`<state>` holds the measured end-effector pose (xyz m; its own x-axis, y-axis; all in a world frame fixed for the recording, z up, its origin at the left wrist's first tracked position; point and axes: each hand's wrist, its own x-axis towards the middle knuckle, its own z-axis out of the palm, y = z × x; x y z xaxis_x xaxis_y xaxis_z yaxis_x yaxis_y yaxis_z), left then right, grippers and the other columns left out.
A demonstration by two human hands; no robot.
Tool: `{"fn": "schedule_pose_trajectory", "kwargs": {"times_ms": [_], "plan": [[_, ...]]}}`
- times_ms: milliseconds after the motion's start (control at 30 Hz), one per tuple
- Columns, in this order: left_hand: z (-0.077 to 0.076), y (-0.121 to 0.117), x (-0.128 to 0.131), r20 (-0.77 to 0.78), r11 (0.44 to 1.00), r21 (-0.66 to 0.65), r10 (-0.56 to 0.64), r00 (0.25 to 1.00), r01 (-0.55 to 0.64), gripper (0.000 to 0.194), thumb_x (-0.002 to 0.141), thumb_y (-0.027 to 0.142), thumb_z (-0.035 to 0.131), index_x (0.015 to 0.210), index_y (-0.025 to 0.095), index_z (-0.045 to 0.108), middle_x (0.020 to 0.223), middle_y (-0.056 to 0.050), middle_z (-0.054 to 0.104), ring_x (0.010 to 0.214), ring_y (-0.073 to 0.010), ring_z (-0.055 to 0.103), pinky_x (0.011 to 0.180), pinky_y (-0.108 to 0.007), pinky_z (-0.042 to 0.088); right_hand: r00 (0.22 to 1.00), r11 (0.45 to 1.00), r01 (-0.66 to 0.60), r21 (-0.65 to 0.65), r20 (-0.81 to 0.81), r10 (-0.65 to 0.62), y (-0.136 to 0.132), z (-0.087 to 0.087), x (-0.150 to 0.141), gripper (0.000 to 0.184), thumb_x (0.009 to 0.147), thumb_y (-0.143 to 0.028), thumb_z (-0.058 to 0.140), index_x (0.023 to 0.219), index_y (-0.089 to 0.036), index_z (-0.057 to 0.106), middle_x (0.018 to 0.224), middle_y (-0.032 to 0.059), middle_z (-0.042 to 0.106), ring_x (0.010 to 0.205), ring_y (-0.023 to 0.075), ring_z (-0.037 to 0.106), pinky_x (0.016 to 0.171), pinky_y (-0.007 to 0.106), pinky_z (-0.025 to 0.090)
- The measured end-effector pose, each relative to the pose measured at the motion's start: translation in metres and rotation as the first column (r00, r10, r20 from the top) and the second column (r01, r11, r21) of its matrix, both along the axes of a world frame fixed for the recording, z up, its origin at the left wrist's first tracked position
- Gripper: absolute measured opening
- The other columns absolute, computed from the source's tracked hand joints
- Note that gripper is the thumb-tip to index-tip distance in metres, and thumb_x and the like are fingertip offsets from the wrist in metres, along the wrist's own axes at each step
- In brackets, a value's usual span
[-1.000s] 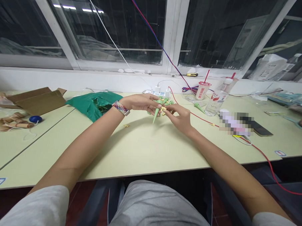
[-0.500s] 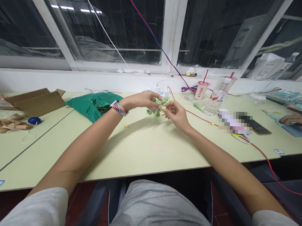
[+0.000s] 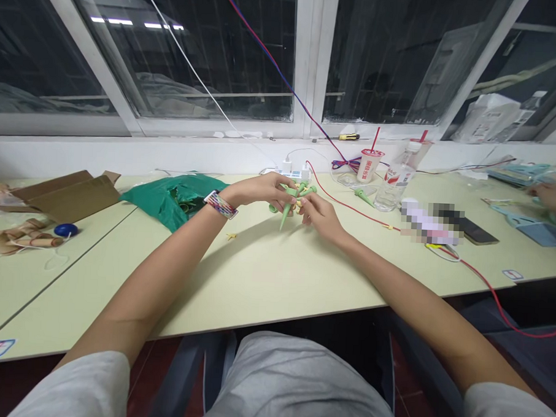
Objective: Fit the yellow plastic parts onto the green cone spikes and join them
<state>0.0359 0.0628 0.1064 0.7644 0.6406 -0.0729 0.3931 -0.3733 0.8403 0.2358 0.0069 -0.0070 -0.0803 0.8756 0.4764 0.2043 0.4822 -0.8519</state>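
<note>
My left hand (image 3: 264, 190), with a woven multicoloured wristband at its wrist, holds a green plastic piece with a pointed spike (image 3: 284, 216) above the table. From the other side, the closed fingertips of my right hand (image 3: 323, 218) pinch a small yellow piece (image 3: 299, 204) against it; fingers partly hide that piece. Several more green and yellow plastic parts (image 3: 309, 190) cluster behind the fingers, and I cannot tell which are joined. A little star-like yellow piece (image 3: 231, 236) lies on the table below my left wrist. Farther right rests a green cone-shaped piece (image 3: 364, 197).
On the left are a green plastic bag (image 3: 161, 197), a cardboard box (image 3: 64, 196) and a blue ball (image 3: 66, 230). To the right stand a water bottle (image 3: 394, 183) and a cup with a straw (image 3: 369, 166). A red cable (image 3: 351, 212) crosses the table. Another person's hand (image 3: 555, 199) is far right.
My right fingers have come closer to the green piece, bringing the yellow piece against it. The other person's hand at the far right has moved up. The view has shifted slightly.
</note>
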Motion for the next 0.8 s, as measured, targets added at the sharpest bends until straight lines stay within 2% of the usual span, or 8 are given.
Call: {"fn": "schedule_pose_trajectory", "kwargs": {"times_ms": [133, 233, 300, 367, 467, 600, 700, 800], "plan": [[-0.003, 0.002, -0.001, 0.019, 0.996, -0.054, -0.064, 0.998, 0.065, 0.037, 0.079, 0.040, 0.085, 0.105, 0.016, 0.073, 0.092, -0.011, 0.079, 0.081, -0.0207, 0.074, 0.076, -0.033, 0.057, 0.997, 0.997, 0.004, 0.079, 0.071, -0.009, -0.006, 0.002, -0.003, 0.051, 0.096, -0.074, 0.054, 0.085, -0.024, 0.056, 0.073, -0.0008, 0.062, 0.061, 0.0142, 0.061, 0.061, 0.027, 0.050], [-0.006, 0.003, 0.001, 0.013, 0.992, 0.085, -0.097, 0.995, 0.095, 0.040, 0.079, 0.038, 0.085, 0.110, 0.016, 0.073, 0.083, -0.007, 0.077, 0.074, -0.0187, 0.071, 0.067, -0.029, 0.052, 0.988, 0.985, -0.100, -0.142, -0.135, 0.081, 0.000, 0.003, -0.008, 0.060, 0.090, -0.082, 0.054, 0.076, -0.024, 0.048, 0.061, -0.0041, 0.049, 0.051, 0.0133, 0.052, 0.052, 0.028, 0.046], [-0.007, 0.003, 0.004, -0.004, 0.974, 0.207, -0.097, 0.995, 0.096, 0.038, 0.078, 0.036, 0.085, 0.108, 0.016, 0.074, 0.072, -0.003, 0.072, 0.065, -0.0168, 0.067, 0.059, -0.026, 0.047, 0.957, 0.928, -0.212, -0.305, -0.257, 0.135, 0.005, 0.003, -0.009, 0.062, 0.087, -0.085, 0.056, 0.073, -0.025, 0.044, 0.056, -0.0067, 0.040, 0.046, 0.0128, 0.047, 0.048, 0.028, 0.044], [-0.008, 0.001, 0.007, -0.010, 0.968, 0.242, -0.065, 0.998, 0.065, 0.035, 0.078, 0.033, 0.085, 0.106, 0.016, 0.074, 0.069, -0.003, 0.070, 0.063, -0.0166, 0.066, 0.057, -0.026, 0.046, 0.956, 0.908, -0.225, -0.355, -0.260, 0.135, 0.006, 0.004, -0.007, 0.062, 0.088, -0.085, 0.053, 0.073, -0.025, 0.043, 0.055, -0.0063, 0.039, 0.046, 0.0136, 0.047, 0.048, 0.028, 0.045], [-0.008, -0.003, 0.011, 0.046, 0.997, 0.083, -0.007, 0.999, 0.003, 0.032, 0.078, 0.031, 0.083, 0.103, 0.015, 0.071, 0.081, -0.009, 0.076, 0.076, -0.0200, 0.072, 0.065, -0.029, 0.052, 0.999, 0.992, -0.002, -0.123, -0.033, -0.002, 0.000, 0.004, -0.002, 0.057, 0.094, -0.079, 0.049, 0.077, -0.025, 0.049, 0.064, -0.0001, 0.053, 0.056, 0.0165, 0.052, 0.055, 0.029, 0.046], [-0.013, -0.004, 0.013, 0.126, 0.988, -0.144, -0.030, 0.992, 0.049, 0.037, 0.076, 0.031, 0.084, 0.105, 0.015, 0.069, 0.091, -0.013, 0.077, 0.085, -0.0216, 0.074, 0.069, -0.031, 0.053, 0.960, 0.961, 0.131, 0.245, 0.210, -0.185, -0.006, 0.004, 0.002, 0.049, 0.098, -0.071, 0.050, 0.081, -0.026, 0.051, 0.077, 0.0043, 0.062, 0.069, 0.0194, 0.055, 0.065, 0.030, 0.045], [-0.019, -0.001, 0.016, 0.113, 0.998, 0.057, -0.025, 0.993, 0.019, 0.036, 0.077, 0.029, 0.082, 0.108, 0.016, 0.067, 0.080, -0.007, 0.073, 0.071, -0.0179, 0.068, 0.062, -0.029, 0.047, 0.996, 0.996, 0.068, 0.056, 0.055, -0.071, 0.001, 0.003, 0.000, 0.054, 0.099, -0.075, 0.044, 0.075, -0.026, 0.044, 0.063, -0.0007, 0.049, 0.056, 0.0169, 0.049, 0.055, 0.030, 0.043], [-0.026, 0.000, 0.021, 0.098, 0.895, 0.445, -0.034, 0.995, -0.013, 0.029, 0.076, 0.021, 0.078, 0.104, 0.019, 0.069, 0.069, 0.001, 0.063, 0.064, -0.0148, 0.059, 0.060, -0.027, 0.042, 0.976, 0.947, -0.160, -0.278, -0.188, 0.109, 0.010, 0.004, -0.002, 0.060, 0.096, -0.080, 0.043, 0.069, -0.027, 0.035, 0.054, -0.0066, 0.032, 0.044, 0.0140, 0.040, 0.046, 0.029, 0.039]]}}
